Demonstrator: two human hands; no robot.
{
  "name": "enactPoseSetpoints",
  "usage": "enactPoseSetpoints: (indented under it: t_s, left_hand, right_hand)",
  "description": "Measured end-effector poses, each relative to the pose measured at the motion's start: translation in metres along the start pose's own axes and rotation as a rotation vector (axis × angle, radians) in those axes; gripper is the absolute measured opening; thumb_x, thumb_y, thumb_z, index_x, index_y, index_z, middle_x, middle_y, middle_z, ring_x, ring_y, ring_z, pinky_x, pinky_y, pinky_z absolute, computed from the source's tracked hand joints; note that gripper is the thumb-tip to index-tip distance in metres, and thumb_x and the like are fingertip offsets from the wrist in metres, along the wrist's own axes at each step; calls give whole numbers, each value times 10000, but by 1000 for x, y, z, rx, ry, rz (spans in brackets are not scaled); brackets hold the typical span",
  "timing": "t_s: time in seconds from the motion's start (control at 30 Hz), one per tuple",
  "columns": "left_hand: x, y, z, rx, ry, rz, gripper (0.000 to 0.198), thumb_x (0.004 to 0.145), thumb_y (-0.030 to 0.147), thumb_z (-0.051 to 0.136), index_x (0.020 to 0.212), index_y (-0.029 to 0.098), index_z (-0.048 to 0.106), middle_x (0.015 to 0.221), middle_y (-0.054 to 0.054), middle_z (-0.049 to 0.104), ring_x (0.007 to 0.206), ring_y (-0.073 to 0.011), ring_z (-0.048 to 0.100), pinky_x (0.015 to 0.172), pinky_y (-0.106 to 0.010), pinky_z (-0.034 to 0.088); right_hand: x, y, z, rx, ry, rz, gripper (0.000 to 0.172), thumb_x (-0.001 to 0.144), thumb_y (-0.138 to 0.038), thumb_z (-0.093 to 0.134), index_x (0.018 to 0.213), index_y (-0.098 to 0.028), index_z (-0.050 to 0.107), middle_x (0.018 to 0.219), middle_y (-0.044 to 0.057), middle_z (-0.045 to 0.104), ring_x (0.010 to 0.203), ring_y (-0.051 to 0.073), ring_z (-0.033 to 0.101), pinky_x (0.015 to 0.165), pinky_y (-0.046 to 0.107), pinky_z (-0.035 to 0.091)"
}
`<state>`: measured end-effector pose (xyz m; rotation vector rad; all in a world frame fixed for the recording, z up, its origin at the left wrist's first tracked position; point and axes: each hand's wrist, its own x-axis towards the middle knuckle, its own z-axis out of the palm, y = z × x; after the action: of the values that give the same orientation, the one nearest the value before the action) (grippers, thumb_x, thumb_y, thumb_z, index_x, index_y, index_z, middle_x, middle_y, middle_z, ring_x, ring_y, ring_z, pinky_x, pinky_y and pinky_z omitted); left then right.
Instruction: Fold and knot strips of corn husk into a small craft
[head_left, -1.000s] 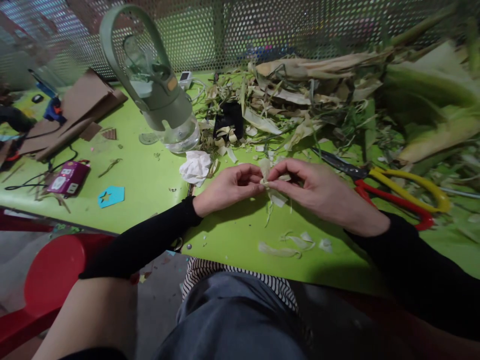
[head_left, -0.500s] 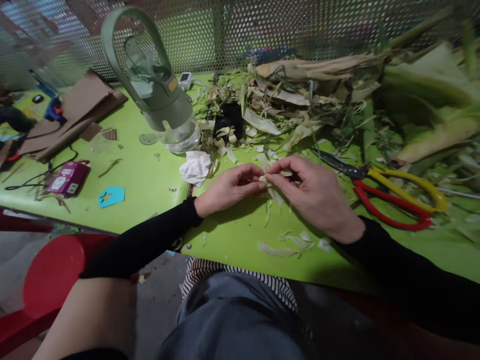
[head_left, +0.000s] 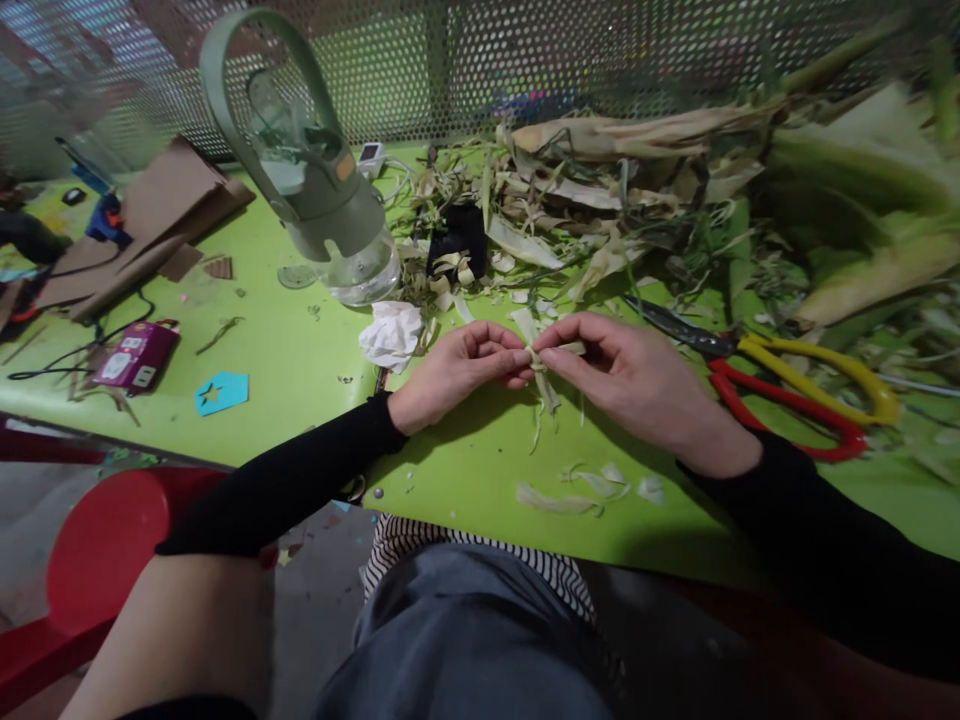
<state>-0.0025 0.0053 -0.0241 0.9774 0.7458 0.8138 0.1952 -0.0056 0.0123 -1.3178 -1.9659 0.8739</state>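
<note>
Between my two hands is a small pale-green piece made of corn husk strips (head_left: 546, 385), crossed at a bunched middle with thin ends hanging down. My left hand (head_left: 469, 368) pinches it from the left between thumb and fingers. From the other side my right hand (head_left: 637, 380) pinches it at the middle, its thumb and forefinger almost meeting the left fingertips. Just right of that hand lie scissors (head_left: 795, 385) with one red and one yellow handle. Loose husk scraps (head_left: 562, 498) are scattered on the green table (head_left: 450, 470) below the hands.
A heap of corn husks (head_left: 622, 180) fills the back right. A green-topped water bottle (head_left: 341, 215) stands behind crumpled tissue (head_left: 391, 335). Farther left are a purple box (head_left: 139, 357), blue paper (head_left: 223, 393), cardboard (head_left: 161, 220) and a glue gun (head_left: 109, 220). A red stool (head_left: 109, 550) stands below.
My right hand has shifted slightly right and turned a little. The crossed husk strips now show more plainly between the fingertips, and the left fingers have curled a bit differently.
</note>
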Motion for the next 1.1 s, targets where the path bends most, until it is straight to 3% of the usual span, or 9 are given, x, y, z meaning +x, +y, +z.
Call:
enactPoseSetpoints:
  t_s: [0.23, 0.5, 0.73, 0.93, 1.1]
  left_hand:
    - [0, -1, 0, 91, 16, 38, 259, 842, 270, 791, 931, 130, 592, 831, 15, 660, 736, -77, 662, 781, -259, 544]
    - [1, 6, -1, 160, 19, 62, 183, 906, 258, 710, 910, 136, 575, 807, 9, 675, 727, -74, 659, 783, -247, 549]
    - [0, 2, 1, 200, 20, 72, 140, 866, 167, 687, 932, 140, 566, 795, 30, 641, 680, -52, 642, 696, -206, 521]
    - [1, 2, 2, 182, 36, 65, 151, 849, 148, 695, 934, 133, 571, 804, 19, 653, 685, -48, 626, 710, -212, 516]
    - [-1, 1, 4, 187, 4, 86, 212, 838, 189, 734, 929, 141, 549, 784, 33, 624, 687, -57, 612, 715, -231, 518]
  right_hand:
    - [-5, 7, 17, 54, 194, -31, 119, 874, -298, 684, 887, -236, 584, 816, 16, 656, 637, 149, 569, 536, 289, 425]
    - [0, 6, 5, -135, 221, -206, 86, 923, -304, 650, 889, -232, 682, 880, 50, 672, 732, 192, 594, 653, 347, 476]
    - [-1, 8, 9, -15, 142, -107, 122, 921, -333, 660, 848, -242, 694, 800, 35, 685, 685, 191, 599, 599, 335, 447]
    - [-4, 5, 12, -6, 206, -19, 85, 888, -307, 679, 874, -223, 669, 698, -3, 624, 554, 134, 497, 516, 297, 378]
    - [-7, 3, 15, 36, 266, -1, 85, 887, -299, 672, 884, -215, 657, 733, 6, 636, 597, 135, 524, 527, 287, 389]
